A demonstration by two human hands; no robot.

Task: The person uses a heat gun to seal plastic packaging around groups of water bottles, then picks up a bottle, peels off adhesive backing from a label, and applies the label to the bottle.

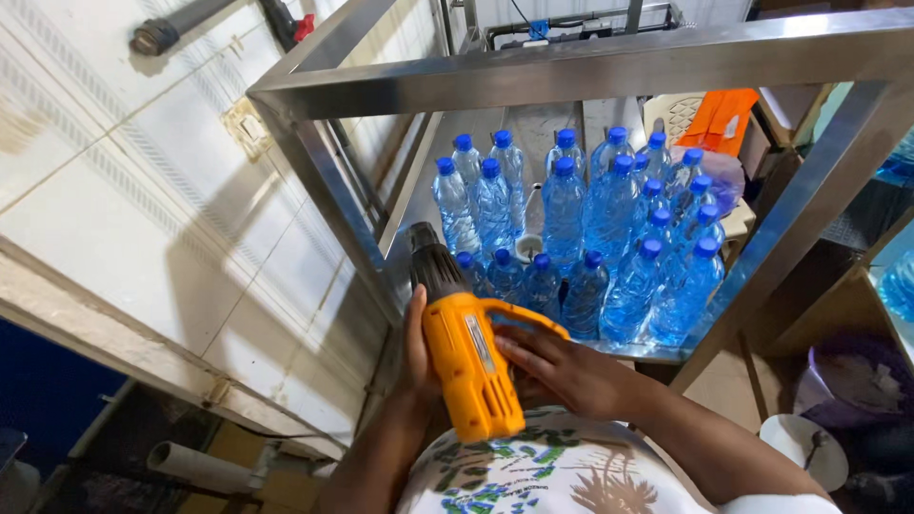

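While it sits low in the middle of the frame, the yellow heat gun [468, 366] is held in both hands, its dark nozzle [430, 259] pointing up toward the bottles. Along the gun's left side lies the left hand [416, 347], thumb stretched up the yellow body; its other fingers are hidden behind the tool, so whether they are curled cannot be told. From the right, the right hand [562, 369] meets the handle loop, its fingers close together and laid against the yellow casing just under the loop. Beyond the nozzle, in the centre of the frame, a crowd of clear plastic water bottles [581, 224] with blue caps stands upright and tightly packed on a steel table surface [533, 128]. A steel frame [533, 71] of square bars runs across the top of the picture and down both sides of the bottles. Pale tiled wall [124, 190] fills the left of the frame, and a white bowl [804, 449] sits at lower right.
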